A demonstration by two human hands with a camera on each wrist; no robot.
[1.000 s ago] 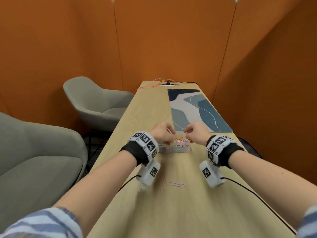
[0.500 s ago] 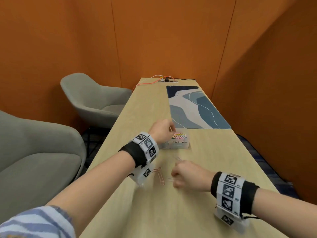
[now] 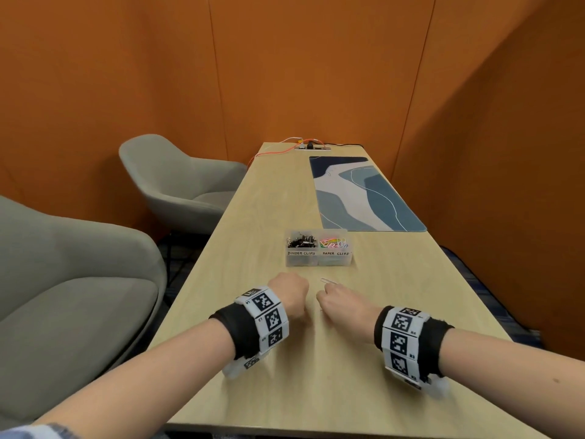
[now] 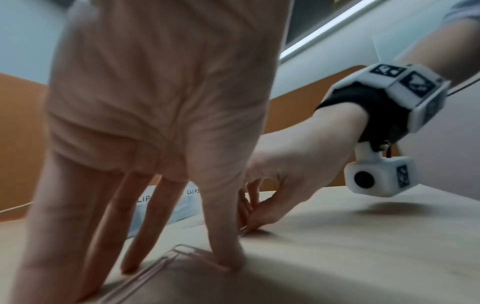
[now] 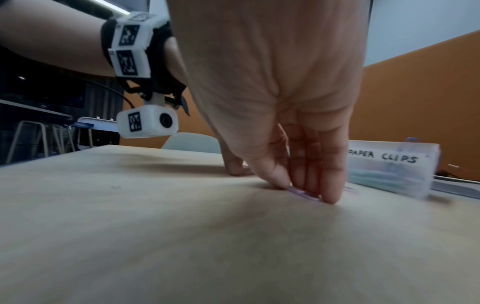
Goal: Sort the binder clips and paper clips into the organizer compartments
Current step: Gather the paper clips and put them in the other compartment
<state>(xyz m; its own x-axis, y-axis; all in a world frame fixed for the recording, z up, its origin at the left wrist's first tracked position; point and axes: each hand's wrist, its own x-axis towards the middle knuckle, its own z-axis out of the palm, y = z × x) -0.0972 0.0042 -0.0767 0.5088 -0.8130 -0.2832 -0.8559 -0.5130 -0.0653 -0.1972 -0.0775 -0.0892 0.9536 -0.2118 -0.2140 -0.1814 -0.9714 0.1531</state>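
Hands work side by side on the bench: the left hand presses straight fingertips onto a pink paper clip, the right hand pinches a lilac paper clip against the wood. Beyond them stands the organizer, both compartments holding clips.

The clear organizer stands on the table with black binder clips in its left compartment, coloured paper clips in its right, while loose clips lie nearer: a pink one, a pale violet one, and a silvery one.
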